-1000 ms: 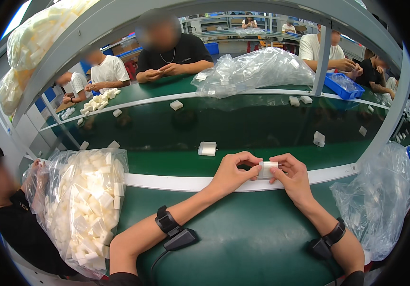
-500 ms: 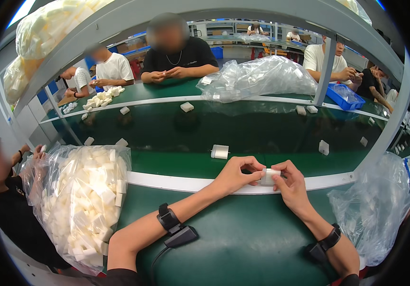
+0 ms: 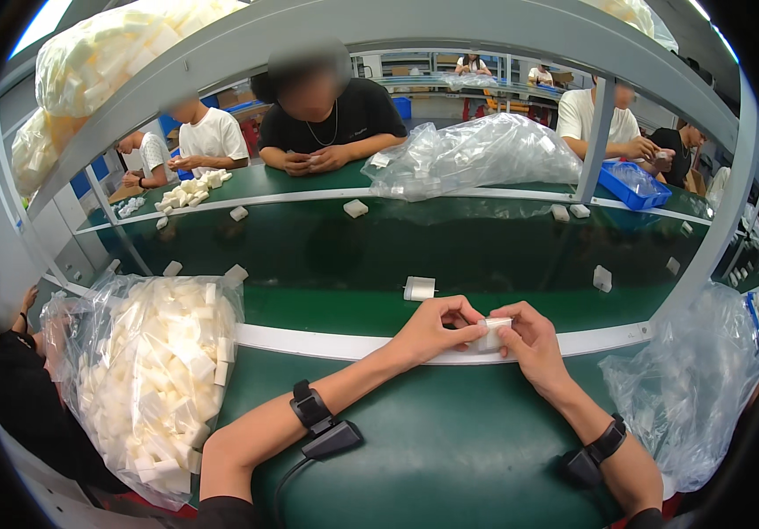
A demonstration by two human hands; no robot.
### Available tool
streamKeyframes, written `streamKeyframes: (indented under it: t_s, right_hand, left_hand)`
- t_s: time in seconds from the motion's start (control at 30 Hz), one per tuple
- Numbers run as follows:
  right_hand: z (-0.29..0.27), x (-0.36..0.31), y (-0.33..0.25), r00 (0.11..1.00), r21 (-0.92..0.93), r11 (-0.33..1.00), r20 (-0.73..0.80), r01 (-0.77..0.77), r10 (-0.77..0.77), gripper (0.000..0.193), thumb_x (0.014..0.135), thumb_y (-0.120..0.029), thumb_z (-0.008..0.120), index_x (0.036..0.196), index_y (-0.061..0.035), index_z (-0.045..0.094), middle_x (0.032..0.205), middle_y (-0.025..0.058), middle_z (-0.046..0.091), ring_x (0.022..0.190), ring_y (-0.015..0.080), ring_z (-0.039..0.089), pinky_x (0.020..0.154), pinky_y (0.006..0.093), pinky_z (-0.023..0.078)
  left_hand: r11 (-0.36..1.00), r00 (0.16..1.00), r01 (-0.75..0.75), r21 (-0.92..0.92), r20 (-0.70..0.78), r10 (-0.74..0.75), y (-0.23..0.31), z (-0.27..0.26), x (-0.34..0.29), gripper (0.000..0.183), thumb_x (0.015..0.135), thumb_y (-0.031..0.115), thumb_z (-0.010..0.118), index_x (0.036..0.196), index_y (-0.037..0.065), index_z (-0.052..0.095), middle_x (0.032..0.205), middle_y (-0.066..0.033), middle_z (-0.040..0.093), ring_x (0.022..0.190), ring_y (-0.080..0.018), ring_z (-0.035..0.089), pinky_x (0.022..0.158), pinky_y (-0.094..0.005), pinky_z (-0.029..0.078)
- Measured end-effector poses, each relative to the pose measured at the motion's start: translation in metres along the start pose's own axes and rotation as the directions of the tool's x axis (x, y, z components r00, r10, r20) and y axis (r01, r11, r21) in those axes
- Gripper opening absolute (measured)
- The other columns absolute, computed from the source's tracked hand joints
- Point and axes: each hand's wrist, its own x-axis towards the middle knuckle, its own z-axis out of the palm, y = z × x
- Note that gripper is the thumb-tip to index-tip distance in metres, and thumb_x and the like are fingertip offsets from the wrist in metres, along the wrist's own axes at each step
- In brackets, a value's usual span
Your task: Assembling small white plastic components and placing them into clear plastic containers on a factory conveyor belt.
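Observation:
Both my hands meet over the white rail at the near edge of the green belt, holding one small white block with a clear plastic cover (image 3: 493, 334). My left hand (image 3: 437, 330) pinches its left end between thumb and fingers. On the other side, my right hand (image 3: 534, 346) has its thumb on the front face and its fingers curled behind. Fingers hide part of the block, so how the cover fits cannot be made out. Just beyond my left hand, a similar white block (image 3: 419, 288) lies on the belt.
A clear bag full of cream-white blocks (image 3: 154, 379) stands at my left; a crumpled clear bag (image 3: 688, 379) is at my right. More blocks (image 3: 355, 208) dot the belt. Across it are seated co-workers, a large plastic bag (image 3: 485, 154) and a blue bin (image 3: 633, 185). Grey frame posts (image 3: 597, 141) rise there.
The held block has tilted slightly, and my fingers have shifted closer around it. The view has moved a little. The co-worker opposite bends lower, and the person at far left has drawn a hand back.

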Motion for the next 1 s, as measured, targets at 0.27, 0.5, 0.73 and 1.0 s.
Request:
streamKeyframes:
  t_s: [0.27,0.5,0.73,1.0]
  right_hand:
    - [0.005,-0.004,-0.006,0.993,0.134,0.991,-0.115,-0.02,0.035,0.046,0.09,0.001,0.065,0.129,-0.0011,0.041,0.109,0.0064,0.045,0.091,0.0146,0.063,0.071,0.025,0.052]
    - [0.01,-0.005,-0.016,0.994,0.219,0.972,0.083,-0.082,0.066,0.057,0.082,0.002,0.07,0.131,0.0008,0.04,0.109,0.0062,0.045,0.115,0.023,0.06,0.091,0.034,0.055]
    - [0.014,-0.005,-0.02,1.0,0.092,0.996,-0.009,0.004,-0.003,0.045,0.079,0.003,0.071,0.12,0.0062,0.052,0.111,0.0062,0.043,0.112,0.0229,0.061,0.092,0.034,0.056]
    - [0.016,-0.007,-0.015,0.996,0.105,0.992,-0.069,0.07,-0.063,0.043,0.082,0.001,0.072,0.12,0.0061,0.052,0.112,0.0062,0.042,0.107,0.0201,0.063,0.089,0.032,0.055]
  left_hand:
    - [0.997,0.977,-0.04,-0.069,0.208,0.054,0.004,0.001,-0.001,0.051,0.087,0.016,0.076,0.129,0.002,0.051,0.078,0.0017,0.057,0.066,-0.004,0.056,0.061,-0.0211,0.043]
    - [0.992,0.994,0.012,-0.122,0.11,0.002,0.002,-0.003,0.0,0.046,0.081,0.008,0.08,0.117,0.005,0.052,0.079,0.0007,0.058,0.069,-0.0054,0.057,0.065,-0.0212,0.046]
    - [0.99,0.994,-0.029,-0.134,0.099,0.043,0.002,0.001,-0.002,0.043,0.082,0.007,0.08,0.115,0.002,0.053,0.076,-0.0008,0.062,0.066,-0.0073,0.061,0.062,-0.0217,0.047]
    - [0.981,0.998,-0.037,-0.192,0.049,0.047,0.006,0.007,-0.005,0.041,0.085,0.005,0.076,0.119,0.001,0.055,0.079,-0.0026,0.064,0.062,-0.013,0.066,0.054,-0.0223,0.048]
